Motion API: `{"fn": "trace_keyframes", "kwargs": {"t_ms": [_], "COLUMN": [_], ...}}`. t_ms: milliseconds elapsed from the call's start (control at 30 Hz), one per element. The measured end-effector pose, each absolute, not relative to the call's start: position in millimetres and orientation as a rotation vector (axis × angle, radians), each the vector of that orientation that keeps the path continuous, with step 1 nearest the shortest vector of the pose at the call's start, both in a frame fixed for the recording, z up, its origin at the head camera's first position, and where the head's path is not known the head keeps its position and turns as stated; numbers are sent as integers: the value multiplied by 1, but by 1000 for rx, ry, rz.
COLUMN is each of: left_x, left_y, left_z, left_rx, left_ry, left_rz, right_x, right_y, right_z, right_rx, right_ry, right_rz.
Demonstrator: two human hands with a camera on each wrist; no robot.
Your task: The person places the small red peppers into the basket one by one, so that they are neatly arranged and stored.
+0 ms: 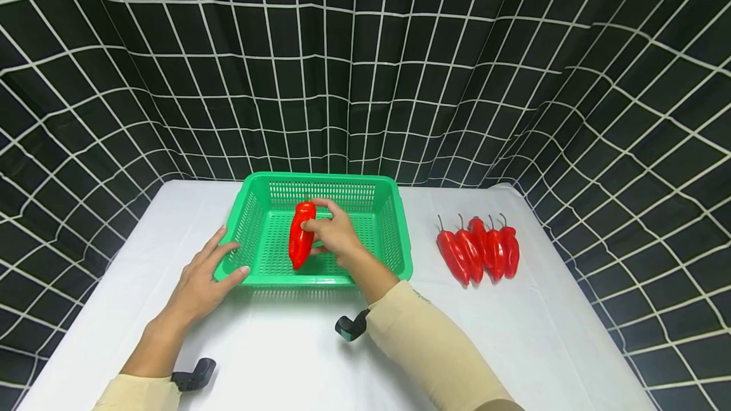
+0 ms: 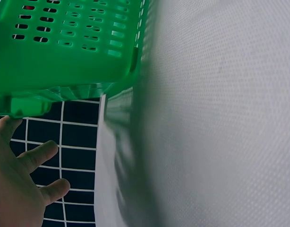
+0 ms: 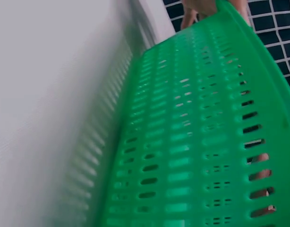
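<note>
In the head view a green plastic basket [image 1: 404,240] with slotted sides stands on the white table. My right hand [image 1: 338,231] reaches into it and grips a long glossy red pepper [image 1: 301,236], its thumb across the near side. The pepper points downward over the basket floor; whether it touches the floor I cannot tell. My left hand [image 1: 200,281] is at the basket's front left corner, fingers spread and the thumb by the rim. The left wrist view shows those spread fingers [image 2: 41,153] beside the basket corner. The basket wall mostly hides the right hand in the right wrist view.
Several red peppers [image 1: 478,251] with stems lie side by side on the white table [image 1: 274,347], right of the basket. Dark cloth [image 1: 365,81] with a white grid hangs behind and at both sides. A black wrist camera [image 1: 351,327] sits below the right wrist.
</note>
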State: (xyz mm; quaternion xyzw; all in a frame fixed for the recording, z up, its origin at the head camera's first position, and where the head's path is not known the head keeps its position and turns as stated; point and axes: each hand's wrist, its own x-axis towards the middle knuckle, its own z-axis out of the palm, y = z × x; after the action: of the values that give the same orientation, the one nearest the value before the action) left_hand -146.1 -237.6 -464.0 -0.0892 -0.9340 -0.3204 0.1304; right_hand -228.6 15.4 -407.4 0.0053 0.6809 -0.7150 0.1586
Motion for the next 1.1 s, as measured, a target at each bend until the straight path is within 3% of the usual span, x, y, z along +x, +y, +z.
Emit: {"fn": "trace_keyframes", "kwargs": {"t_ms": [1100], "left_x": [-149], "left_y": [-240], "left_z": [-466], "left_rx": [-272], "left_ry": [-2737], "left_rz": [-938], "right_x": [-235], "right_y": [-39], "right_z": [-419], "right_rx": [95], "right_ry": [2097], "right_rz": [-1813]}}
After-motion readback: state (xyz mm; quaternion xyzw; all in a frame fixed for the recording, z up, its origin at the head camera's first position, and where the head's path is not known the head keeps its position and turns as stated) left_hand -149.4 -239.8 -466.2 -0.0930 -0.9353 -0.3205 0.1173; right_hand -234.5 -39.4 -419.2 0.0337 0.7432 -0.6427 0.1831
